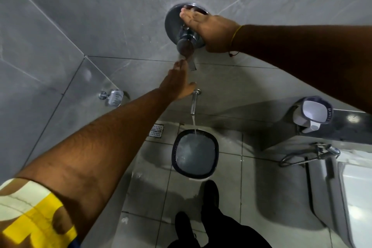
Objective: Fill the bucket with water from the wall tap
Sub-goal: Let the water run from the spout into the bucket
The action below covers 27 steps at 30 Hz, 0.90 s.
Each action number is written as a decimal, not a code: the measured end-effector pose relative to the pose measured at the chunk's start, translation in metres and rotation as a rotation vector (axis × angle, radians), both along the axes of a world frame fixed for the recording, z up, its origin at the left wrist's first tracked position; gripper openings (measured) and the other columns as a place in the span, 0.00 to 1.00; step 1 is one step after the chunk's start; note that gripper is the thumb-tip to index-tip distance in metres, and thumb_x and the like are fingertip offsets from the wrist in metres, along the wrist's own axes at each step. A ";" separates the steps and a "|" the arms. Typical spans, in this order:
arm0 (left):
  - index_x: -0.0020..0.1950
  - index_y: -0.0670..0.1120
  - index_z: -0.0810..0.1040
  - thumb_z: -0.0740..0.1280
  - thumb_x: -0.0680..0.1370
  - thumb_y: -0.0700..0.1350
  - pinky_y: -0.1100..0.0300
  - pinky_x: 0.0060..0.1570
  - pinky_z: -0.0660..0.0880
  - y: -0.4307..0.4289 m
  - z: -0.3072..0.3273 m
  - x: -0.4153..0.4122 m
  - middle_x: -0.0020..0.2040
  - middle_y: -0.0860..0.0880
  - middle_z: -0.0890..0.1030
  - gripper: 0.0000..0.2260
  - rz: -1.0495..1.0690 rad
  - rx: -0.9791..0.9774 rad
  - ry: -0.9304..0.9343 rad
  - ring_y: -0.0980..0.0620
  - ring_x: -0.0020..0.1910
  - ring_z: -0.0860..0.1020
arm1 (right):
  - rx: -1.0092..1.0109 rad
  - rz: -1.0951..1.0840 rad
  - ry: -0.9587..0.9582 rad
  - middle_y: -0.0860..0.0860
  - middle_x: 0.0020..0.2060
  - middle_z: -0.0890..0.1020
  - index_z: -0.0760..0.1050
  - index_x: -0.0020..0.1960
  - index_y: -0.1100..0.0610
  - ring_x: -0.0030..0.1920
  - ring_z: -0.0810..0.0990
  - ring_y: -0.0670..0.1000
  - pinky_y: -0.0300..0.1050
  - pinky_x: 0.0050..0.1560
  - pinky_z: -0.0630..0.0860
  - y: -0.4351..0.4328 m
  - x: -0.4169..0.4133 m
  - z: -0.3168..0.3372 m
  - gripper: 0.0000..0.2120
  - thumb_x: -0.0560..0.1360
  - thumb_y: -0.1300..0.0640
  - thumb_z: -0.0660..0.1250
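Note:
A dark-rimmed bucket point(194, 175) stands on the tiled floor under the chrome wall spout point(194, 102), nearly full of water. A thin stream point(194, 125) falls from the spout into it. Above, a round chrome mixer valve point(172, 24) sits on the grey wall, its lever handle point(186, 46) pointing down. My right hand point(209, 30) lies flat against the valve plate with fingers extended, holding nothing. My left hand point(177, 84) reaches up with its fingertips touching the tip of the lever, fingers straight.
A chrome soap dish point(113, 96) is fixed to the left wall. A floor drain point(156, 131) lies left of the bucket. A mug point(314, 113) rests on a dark ledge at the right, above a health-faucet hose point(310, 157) and a white toilet point(356, 197). My black shoes point(209, 193) stand behind the bucket.

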<state>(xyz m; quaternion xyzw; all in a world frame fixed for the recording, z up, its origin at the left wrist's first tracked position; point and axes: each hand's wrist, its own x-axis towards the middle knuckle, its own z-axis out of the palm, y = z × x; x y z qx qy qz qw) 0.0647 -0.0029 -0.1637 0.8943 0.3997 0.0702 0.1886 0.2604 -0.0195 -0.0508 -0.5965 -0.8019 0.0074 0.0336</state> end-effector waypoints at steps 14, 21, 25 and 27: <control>0.78 0.37 0.61 0.71 0.78 0.57 0.46 0.63 0.78 -0.005 0.001 -0.001 0.72 0.36 0.72 0.38 -0.001 0.044 -0.017 0.38 0.67 0.76 | -0.006 -0.024 0.098 0.60 0.85 0.50 0.45 0.85 0.62 0.84 0.53 0.60 0.47 0.78 0.52 0.007 0.000 -0.015 0.50 0.79 0.44 0.71; 0.82 0.38 0.56 0.70 0.78 0.58 0.43 0.74 0.70 -0.007 0.002 0.000 0.79 0.36 0.65 0.41 0.009 0.022 0.000 0.38 0.77 0.66 | -0.001 -0.042 0.153 0.60 0.85 0.49 0.44 0.85 0.62 0.84 0.53 0.60 0.48 0.79 0.54 0.008 -0.002 -0.019 0.49 0.78 0.45 0.70; 0.81 0.38 0.58 0.70 0.78 0.58 0.47 0.72 0.70 -0.008 0.002 -0.001 0.78 0.36 0.67 0.40 0.005 0.034 0.008 0.38 0.76 0.69 | 0.003 -0.045 0.154 0.61 0.85 0.49 0.44 0.85 0.63 0.84 0.54 0.61 0.47 0.78 0.55 0.007 -0.001 -0.021 0.48 0.77 0.53 0.70; 0.79 0.37 0.60 0.70 0.78 0.58 0.48 0.70 0.72 -0.007 0.001 -0.001 0.76 0.36 0.69 0.39 0.006 0.047 0.016 0.38 0.73 0.71 | 0.000 -0.039 0.163 0.61 0.85 0.49 0.44 0.85 0.63 0.84 0.53 0.61 0.50 0.80 0.56 0.007 -0.001 -0.021 0.48 0.78 0.52 0.70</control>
